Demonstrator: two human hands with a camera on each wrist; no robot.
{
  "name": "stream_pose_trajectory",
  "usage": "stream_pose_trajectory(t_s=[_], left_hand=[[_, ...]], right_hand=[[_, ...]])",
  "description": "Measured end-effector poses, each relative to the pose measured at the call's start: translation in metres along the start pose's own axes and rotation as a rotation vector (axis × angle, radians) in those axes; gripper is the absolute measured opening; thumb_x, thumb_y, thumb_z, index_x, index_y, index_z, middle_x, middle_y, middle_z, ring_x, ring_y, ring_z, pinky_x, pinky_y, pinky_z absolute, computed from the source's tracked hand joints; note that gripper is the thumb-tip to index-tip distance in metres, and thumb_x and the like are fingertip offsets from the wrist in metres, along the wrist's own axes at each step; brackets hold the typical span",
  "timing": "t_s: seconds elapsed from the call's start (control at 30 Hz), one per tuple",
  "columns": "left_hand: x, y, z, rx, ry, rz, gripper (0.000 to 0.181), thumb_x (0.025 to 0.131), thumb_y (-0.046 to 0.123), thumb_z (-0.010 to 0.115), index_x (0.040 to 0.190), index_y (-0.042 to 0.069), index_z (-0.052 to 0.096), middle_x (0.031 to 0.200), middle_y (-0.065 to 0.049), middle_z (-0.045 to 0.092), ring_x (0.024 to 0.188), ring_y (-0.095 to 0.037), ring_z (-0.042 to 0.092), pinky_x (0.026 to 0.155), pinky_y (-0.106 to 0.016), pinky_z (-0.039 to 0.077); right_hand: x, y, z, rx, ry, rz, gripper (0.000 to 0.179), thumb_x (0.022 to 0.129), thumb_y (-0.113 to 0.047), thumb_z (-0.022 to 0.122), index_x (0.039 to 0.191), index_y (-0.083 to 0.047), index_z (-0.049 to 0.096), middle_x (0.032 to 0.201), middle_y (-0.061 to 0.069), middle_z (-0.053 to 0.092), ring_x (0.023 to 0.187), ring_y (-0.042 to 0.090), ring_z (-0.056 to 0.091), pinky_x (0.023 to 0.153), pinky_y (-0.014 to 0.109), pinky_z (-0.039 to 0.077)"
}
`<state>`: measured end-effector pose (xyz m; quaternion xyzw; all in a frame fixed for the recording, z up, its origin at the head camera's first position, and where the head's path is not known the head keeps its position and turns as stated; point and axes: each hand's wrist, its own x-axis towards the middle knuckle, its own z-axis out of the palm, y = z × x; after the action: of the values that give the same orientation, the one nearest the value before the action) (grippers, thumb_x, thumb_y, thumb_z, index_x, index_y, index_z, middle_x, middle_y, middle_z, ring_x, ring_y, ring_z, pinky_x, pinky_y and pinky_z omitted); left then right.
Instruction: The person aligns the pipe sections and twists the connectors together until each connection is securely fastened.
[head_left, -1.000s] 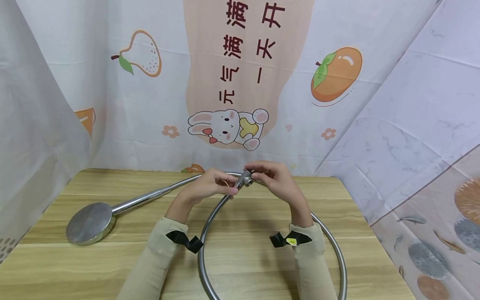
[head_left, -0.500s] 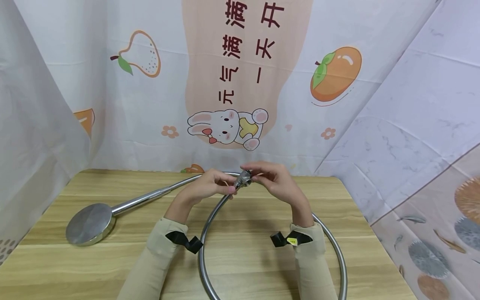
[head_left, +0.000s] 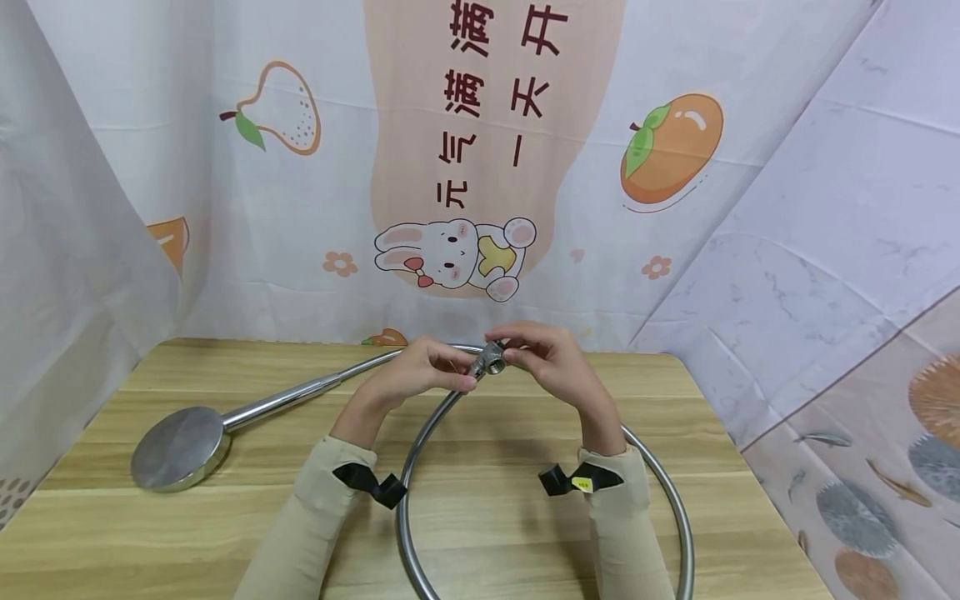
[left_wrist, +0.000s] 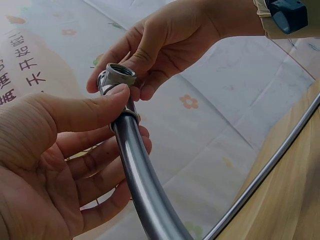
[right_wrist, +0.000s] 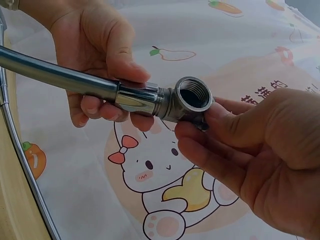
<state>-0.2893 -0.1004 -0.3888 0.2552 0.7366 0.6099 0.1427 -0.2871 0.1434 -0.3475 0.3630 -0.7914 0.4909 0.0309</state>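
Over the back of the table, my left hand (head_left: 408,371) pinches the shiny end collar (right_wrist: 137,97) of a metal shower hose (head_left: 406,500) between thumb and fingers. My right hand (head_left: 555,358) grips a small grey metal tee fitting (right_wrist: 175,104) with thumb and fingertips. In the right wrist view the fitting sits in line against the collar, and its side opening shows inner threads. The left wrist view shows that opening facing upward, close by my left thumb. Some fingertips behind the fitting are hidden.
A round shower head (head_left: 180,447) with a chrome handle (head_left: 285,400) lies on the left of the wooden table (head_left: 315,417). The hose loops beneath both arms and round to the right. A printed curtain (head_left: 300,208) hangs right behind the table.
The tee fitting has turned a little in my right fingers, its side opening now facing more toward the head camera. My right hand shifted slightly left and back; my left stays in place.
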Motion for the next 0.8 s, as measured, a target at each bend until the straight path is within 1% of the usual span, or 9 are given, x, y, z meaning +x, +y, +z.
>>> stream_pose_trajectory(t_s=[0.03, 0.23, 0.4, 0.47, 0.5, 0.57, 0.67, 0.7, 0.8], left_hand=[[0.0001, 0.0, 0.0006, -0.001, 0.011, -0.001, 0.026, 0.091, 0.008, 0.076, 0.116, 0.0, 0.076, 0.092, -0.002, 0.076, 0.085, -0.016, 0.068, 0.083, -0.032, 0.059], [0.0001, 0.0006, 0.0038, -0.004, 0.074, -0.002, 0.026, 0.086, 0.012, 0.082, 0.109, 0.002, 0.079, 0.093, -0.004, 0.078, 0.084, -0.018, 0.069, 0.079, -0.032, 0.058], [0.0007, 0.0006, 0.0053, 0.055, 0.098, 0.019, 0.021, 0.086, 0.016, 0.083, 0.105, 0.006, 0.08, 0.088, -0.003, 0.076, 0.082, -0.018, 0.067, 0.076, -0.032, 0.055], [0.0014, -0.0011, 0.0046, 0.071, 0.071, 0.042, 0.019, 0.089, 0.014, 0.079, 0.106, 0.005, 0.079, 0.089, -0.003, 0.075, 0.083, -0.018, 0.066, 0.076, -0.03, 0.056], [0.0015, -0.0018, 0.0038, 0.069, 0.044, 0.055, 0.018, 0.092, 0.013, 0.076, 0.107, 0.003, 0.078, 0.091, -0.005, 0.075, 0.085, -0.018, 0.067, 0.079, -0.033, 0.058], [0.001, -0.0017, 0.0021, 0.057, -0.024, 0.087, 0.017, 0.097, 0.01, 0.069, 0.109, -0.001, 0.074, 0.094, -0.01, 0.074, 0.088, -0.018, 0.069, 0.083, -0.036, 0.061], [-0.0007, -0.0004, -0.0006, 0.012, -0.14, 0.115, 0.021, 0.103, 0.009, 0.06, 0.111, -0.007, 0.069, 0.098, -0.014, 0.074, 0.092, -0.017, 0.071, 0.089, -0.038, 0.061], [-0.0012, 0.0005, -0.0011, 0.001, -0.165, 0.122, 0.022, 0.104, 0.01, 0.058, 0.112, -0.008, 0.068, 0.098, -0.015, 0.073, 0.092, -0.017, 0.071, 0.09, -0.039, 0.06], [-0.0015, 0.0022, -0.0001, -0.026, -0.177, 0.146, 0.023, 0.104, 0.01, 0.057, 0.111, -0.009, 0.069, 0.096, -0.014, 0.073, 0.09, -0.016, 0.07, 0.088, -0.033, 0.06]], right_hand=[[0.0001, -0.0005, 0.0005, -0.004, 0.005, 0.003, 0.026, 0.094, 0.004, 0.067, 0.119, -0.002, 0.073, 0.115, 0.015, 0.073, 0.084, 0.014, 0.068, 0.072, 0.038, 0.061], [0.0014, -0.0016, 0.0035, -0.033, 0.032, 0.003, 0.025, 0.093, 0.008, 0.066, 0.116, 0.0, 0.073, 0.109, 0.015, 0.073, 0.083, 0.017, 0.065, 0.068, 0.028, 0.058], [0.0026, -0.0021, 0.0053, -0.087, 0.051, 0.001, 0.025, 0.093, 0.007, 0.066, 0.115, -0.003, 0.073, 0.107, 0.013, 0.073, 0.084, 0.018, 0.063, 0.068, 0.026, 0.056], [0.003, -0.0023, 0.0058, -0.099, 0.052, -0.004, 0.023, 0.094, 0.004, 0.067, 0.115, -0.003, 0.073, 0.108, 0.012, 0.072, 0.085, 0.019, 0.062, 0.069, 0.026, 0.055], [0.0031, -0.002, 0.0058, -0.097, 0.049, -0.006, 0.023, 0.095, 0.003, 0.067, 0.116, -0.004, 0.073, 0.108, 0.012, 0.072, 0.084, 0.02, 0.062, 0.068, 0.025, 0.054], [0.0032, -0.0012, 0.0054, -0.074, 0.031, -0.028, 0.023, 0.095, 0.0, 0.067, 0.117, -0.004, 0.073, 0.111, 0.011, 0.072, 0.085, 0.021, 0.062, 0.068, 0.027, 0.055], [0.0028, 0.0011, 0.0047, -0.018, -0.022, -0.099, 0.025, 0.096, 0.0, 0.066, 0.12, -0.002, 0.072, 0.116, 0.013, 0.072, 0.093, 0.018, 0.064, 0.074, 0.026, 0.058], [0.0025, 0.0018, 0.0044, 0.006, -0.037, -0.123, 0.025, 0.096, 0.001, 0.065, 0.12, -0.001, 0.072, 0.116, 0.014, 0.072, 0.096, 0.016, 0.064, 0.077, 0.027, 0.058], [0.0015, 0.0034, 0.0048, 0.058, -0.045, -0.167, 0.025, 0.095, 0.005, 0.064, 0.119, 0.003, 0.071, 0.119, 0.019, 0.071, 0.103, 0.011, 0.064, 0.083, 0.024, 0.058]])
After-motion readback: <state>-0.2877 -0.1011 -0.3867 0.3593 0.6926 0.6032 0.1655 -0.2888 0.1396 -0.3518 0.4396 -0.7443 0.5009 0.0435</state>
